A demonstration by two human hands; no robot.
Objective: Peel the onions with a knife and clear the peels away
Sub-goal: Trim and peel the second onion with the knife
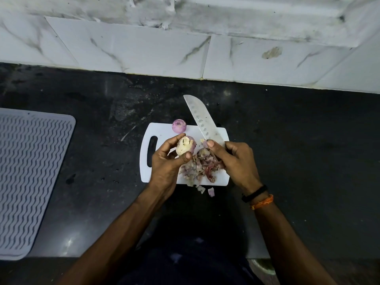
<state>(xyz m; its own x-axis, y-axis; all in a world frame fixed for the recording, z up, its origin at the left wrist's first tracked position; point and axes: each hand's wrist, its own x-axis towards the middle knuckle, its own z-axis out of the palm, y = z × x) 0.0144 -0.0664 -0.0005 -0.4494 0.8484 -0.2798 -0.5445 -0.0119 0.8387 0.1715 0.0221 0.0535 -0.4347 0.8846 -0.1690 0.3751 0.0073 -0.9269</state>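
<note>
So a white cutting board (218,177) is set near the middle of the dark countertop (298,140), handle slot toward the left edge; everything that matters is crowded onto it. An onion (185,146) is held up over the board's middle by the left hand (167,163), fingers and thumb curled around it, thumb pressed on its near side; its pale, speckled end is turned toward the camera and a bit of purple skin shows on the far side. A big knife (202,121) is gripped in the right hand (236,163), just to the right of the onion and not touching it as far as can be seen; the handle is hidden inside the curled fingers, the thumb is laid on the blade near its base, and the dimpled blade is angled up and away toward the back wall, past the board's far edge. A scrap of peel seems to be pinned under that thumb, though it's hard to be sure.

A second onion (179,125), purple and round, is parked at the board's far edge, just beyond the left hand. A pile of peels (202,167) is heaped on the near half of the board between the two hands; a few loose bits (206,190) are spilled off the near edge onto the countertop. Two bands are worn on the right wrist, one black (254,193) and one orange (262,202). A grey ridged mat (30,171) is laid well apart at the countertop's left edge.
</note>
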